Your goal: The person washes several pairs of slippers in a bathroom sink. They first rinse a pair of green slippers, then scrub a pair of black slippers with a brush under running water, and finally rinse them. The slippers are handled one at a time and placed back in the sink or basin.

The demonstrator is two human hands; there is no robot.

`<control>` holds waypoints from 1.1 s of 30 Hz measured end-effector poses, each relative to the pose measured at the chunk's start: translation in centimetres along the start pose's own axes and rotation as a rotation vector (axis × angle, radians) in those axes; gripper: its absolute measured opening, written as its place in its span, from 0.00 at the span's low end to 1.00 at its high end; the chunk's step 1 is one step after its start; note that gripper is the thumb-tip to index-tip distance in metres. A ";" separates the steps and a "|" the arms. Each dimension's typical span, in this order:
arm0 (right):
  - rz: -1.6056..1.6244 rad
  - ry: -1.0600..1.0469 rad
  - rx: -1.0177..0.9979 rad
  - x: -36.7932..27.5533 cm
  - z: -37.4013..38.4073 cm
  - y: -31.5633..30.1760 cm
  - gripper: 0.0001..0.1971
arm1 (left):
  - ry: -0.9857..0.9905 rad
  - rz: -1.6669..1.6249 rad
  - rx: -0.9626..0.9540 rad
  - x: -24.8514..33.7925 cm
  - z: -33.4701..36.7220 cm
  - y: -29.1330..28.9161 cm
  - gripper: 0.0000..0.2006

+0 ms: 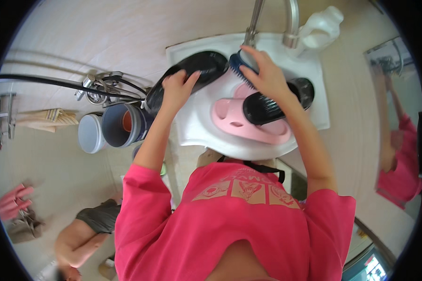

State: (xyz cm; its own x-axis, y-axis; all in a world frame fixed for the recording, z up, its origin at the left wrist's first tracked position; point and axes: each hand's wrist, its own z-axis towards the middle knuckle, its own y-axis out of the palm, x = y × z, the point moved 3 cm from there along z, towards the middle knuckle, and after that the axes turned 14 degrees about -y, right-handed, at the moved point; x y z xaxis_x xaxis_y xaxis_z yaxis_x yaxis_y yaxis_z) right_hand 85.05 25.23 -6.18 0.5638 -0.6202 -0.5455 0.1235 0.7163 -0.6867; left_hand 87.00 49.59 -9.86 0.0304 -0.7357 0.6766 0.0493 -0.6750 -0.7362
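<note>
My left hand grips a black slipper over the left side of the white sink, thumb and fingers on its edge. My right hand is closed on a dark blue scrub brush with a pale back, its bristles turned toward the slipper. Below my right hand a second black slipper, wet and shiny, lies partly on a pink plastic piece with oval cutouts. My right forearm hides part of that slipper.
The white sink has a metal faucet and a white jug at its back. Several buckets stand left, beneath a wall tap with hoses. A mirror hangs right. Another person is at lower left.
</note>
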 end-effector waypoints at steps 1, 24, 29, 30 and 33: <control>0.042 0.071 -0.004 -0.4 0.4 0.7 0.23 | -0.058 -0.006 -0.058 -0.6 1.1 0.3 0.22; -0.037 0.236 0.312 -0.9 0.6 5.1 0.28 | -0.844 -0.802 -1.013 -5.5 3.4 -2.2 0.16; -0.057 0.040 0.097 -7.2 2.3 9.7 0.26 | -0.938 -0.974 -1.104 -6.9 2.9 -1.8 0.17; -0.128 -0.074 0.143 -8.0 3.0 10.3 0.26 | -0.899 -0.971 -1.105 -7.3 3.2 -1.4 0.17; -0.290 -0.003 0.106 -6.6 4.1 11.7 0.27 | -0.824 -0.864 -1.037 -6.9 3.3 -1.5 0.17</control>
State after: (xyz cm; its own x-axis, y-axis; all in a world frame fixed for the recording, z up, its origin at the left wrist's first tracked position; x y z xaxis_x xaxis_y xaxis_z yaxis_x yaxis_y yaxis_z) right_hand 86.12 39.00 -8.58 0.4950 -0.8027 -0.3327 0.3638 0.5392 -0.7595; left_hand 90.04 55.87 -13.40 0.8845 -0.1272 0.4489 -0.3275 -0.8545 0.4032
